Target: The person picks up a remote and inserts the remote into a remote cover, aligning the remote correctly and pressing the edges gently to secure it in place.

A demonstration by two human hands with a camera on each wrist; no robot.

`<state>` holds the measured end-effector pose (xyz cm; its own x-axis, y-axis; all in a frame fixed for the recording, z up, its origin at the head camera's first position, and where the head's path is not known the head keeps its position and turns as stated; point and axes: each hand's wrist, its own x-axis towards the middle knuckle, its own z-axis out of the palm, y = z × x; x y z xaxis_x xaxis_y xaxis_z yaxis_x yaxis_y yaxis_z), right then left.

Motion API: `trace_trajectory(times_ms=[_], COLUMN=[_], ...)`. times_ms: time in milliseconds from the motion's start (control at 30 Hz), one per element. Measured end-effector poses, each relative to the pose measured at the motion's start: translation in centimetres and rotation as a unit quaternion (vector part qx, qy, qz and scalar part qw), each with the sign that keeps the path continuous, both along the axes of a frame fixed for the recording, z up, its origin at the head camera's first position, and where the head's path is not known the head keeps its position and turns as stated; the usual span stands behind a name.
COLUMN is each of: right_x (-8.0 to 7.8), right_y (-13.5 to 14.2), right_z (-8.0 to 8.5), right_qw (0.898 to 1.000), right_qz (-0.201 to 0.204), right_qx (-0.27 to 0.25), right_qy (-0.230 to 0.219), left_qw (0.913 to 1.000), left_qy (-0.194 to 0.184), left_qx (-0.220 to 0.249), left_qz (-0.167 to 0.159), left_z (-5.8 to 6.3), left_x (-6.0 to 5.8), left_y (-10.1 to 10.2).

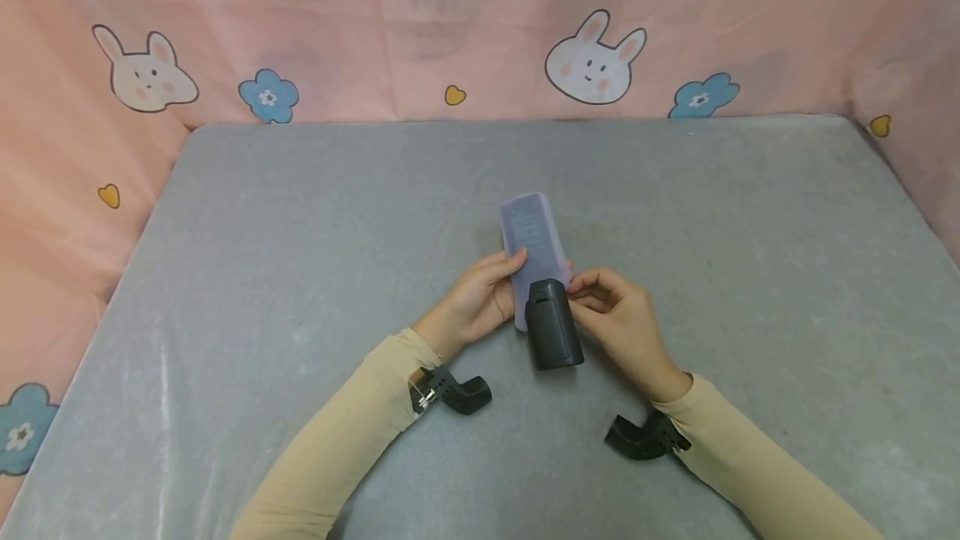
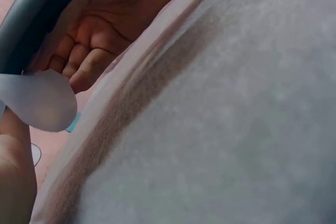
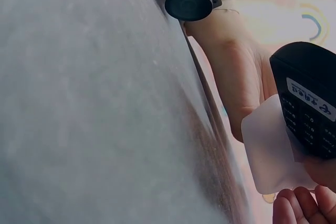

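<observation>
A black remote control (image 1: 553, 332) lies partly inside a translucent bluish-white silicone cover (image 1: 531, 227). Its bare end sticks out towards me, and the right wrist view shows its keys and a white label (image 3: 310, 98). My left hand (image 1: 483, 298) grips the cover from the left, thumb on top and the other fingers under it. On the other side, my right hand (image 1: 618, 315) pinches the cover's edge close to where the remote comes out. A loose, bulging flap of the cover (image 2: 44, 100) shows in the left wrist view.
A grey cloth-covered table (image 1: 300, 215) spreads under both hands. Pink curtains (image 1: 337, 32) with rabbits and flowers hang along its back and sides. Black wrist mounts (image 1: 461, 392) stick out from both beige sleeves (image 1: 341, 427).
</observation>
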<state>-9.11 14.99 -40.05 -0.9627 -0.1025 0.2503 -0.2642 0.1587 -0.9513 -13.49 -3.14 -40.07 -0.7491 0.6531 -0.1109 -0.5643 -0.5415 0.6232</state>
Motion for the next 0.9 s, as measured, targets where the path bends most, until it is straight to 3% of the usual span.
trace_trajectory(times_ms=[267,567,900], right_x=[0.09,0.18,0.13], right_y=[-0.02,0.13,0.07], right_z=[0.05,-0.12,0.11], right_qw=[0.999,0.998,0.995], right_qz=[-0.014,0.007,0.025], right_qx=[0.029,0.060,0.094], right_qy=[0.001,0.016,-0.003], left_qw=[0.9999,0.9999,0.9915], left_qy=[-0.006,-0.006,-0.027], left_qx=[0.008,-0.007,-0.078], left_qz=[0.005,0.007,0.100], left_z=[-0.10,-0.20,-0.12], left_x=[-0.04,-0.06,-0.50], left_y=[0.01,-0.05,-0.08])
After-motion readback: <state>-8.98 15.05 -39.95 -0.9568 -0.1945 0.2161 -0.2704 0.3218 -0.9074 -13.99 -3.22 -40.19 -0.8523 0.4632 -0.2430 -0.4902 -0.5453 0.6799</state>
